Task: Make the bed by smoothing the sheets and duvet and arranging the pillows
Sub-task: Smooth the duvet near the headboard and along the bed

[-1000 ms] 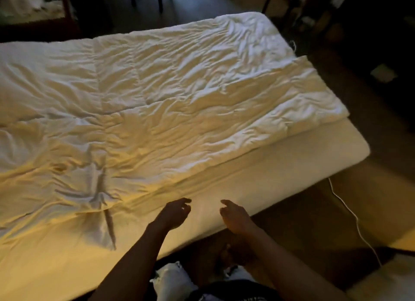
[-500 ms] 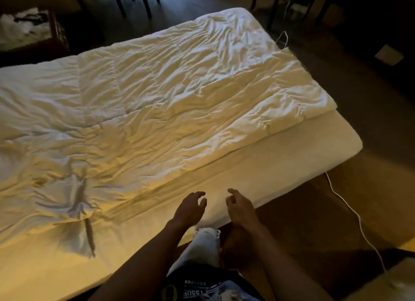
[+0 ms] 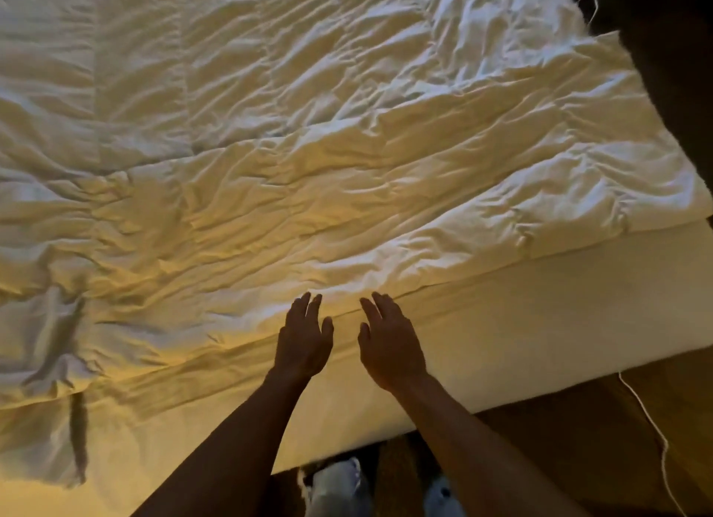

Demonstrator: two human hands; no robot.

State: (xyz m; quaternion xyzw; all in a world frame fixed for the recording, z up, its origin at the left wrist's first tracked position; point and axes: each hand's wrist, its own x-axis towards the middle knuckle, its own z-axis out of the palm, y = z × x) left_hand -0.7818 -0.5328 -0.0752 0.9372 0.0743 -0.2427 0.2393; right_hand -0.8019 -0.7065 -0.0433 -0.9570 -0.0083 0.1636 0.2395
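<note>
Neither grip holds anything: the left hand (image 3: pixel 303 341) and the right hand (image 3: pixel 389 343) are both spread flat, fingers straight and slightly apart, palms down, side by side with a narrow gap between them. They lie over the near strip of the bed, where the pale, smooth fitted sheet (image 3: pixel 501 316) shows along the mattress edge, and their fingertips (image 3: pixel 308 298) reach the near hem of the crumpled white quilted duvet (image 3: pixel 328 150); whether the palms press the sheet or hover just above it cannot be told. That duvet covers most of the bed, heavily creased, with its near edge running diagonally from lower left to upper right, and a rumpled corner (image 3: pixel 58 362) bunched at the left. Both bare forearms come in from the bottom of the view. Beyond the mattress edge at the right, a thin white cord (image 3: pixel 652 424) trails over the dark floor, and pale fabric (image 3: pixel 335 485) shows at the bottom between the arms.
</note>
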